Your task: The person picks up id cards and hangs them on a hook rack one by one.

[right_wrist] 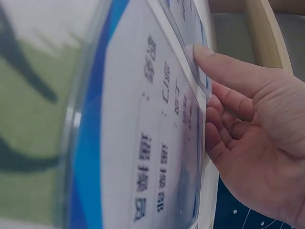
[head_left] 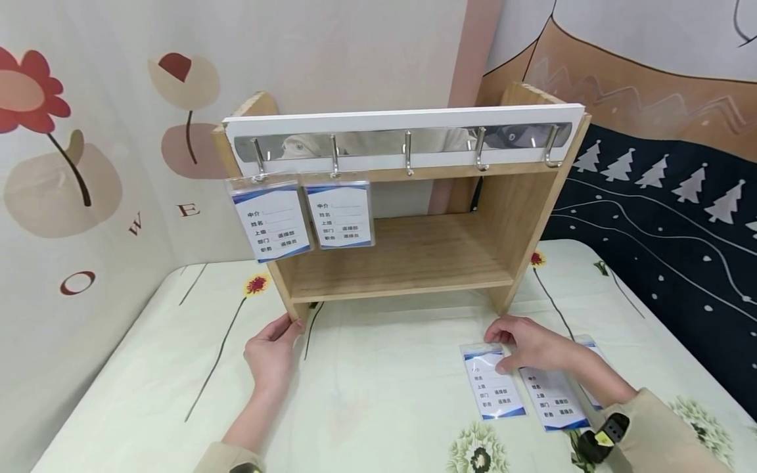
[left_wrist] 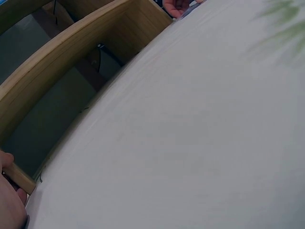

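A small wooden shelf stands on the bed, a white hook rail across its front. From its two leftmost hooks hang name badges in clear sleeves, one badge beside the other badge. My left hand grips the foot of the shelf's left side panel. At the right, my right hand pinches the upper edge of a name badge, thumb on its face; the fingers are partly hidden. Under that hand and wrist lie a second badge and a third badge, partly covered.
Several metal hooks line the rail; the middle hook and those right of it hold nothing. A pale floral bedsheet lies beneath everything. Printed curtains close off the back, a dark curtain at the right.
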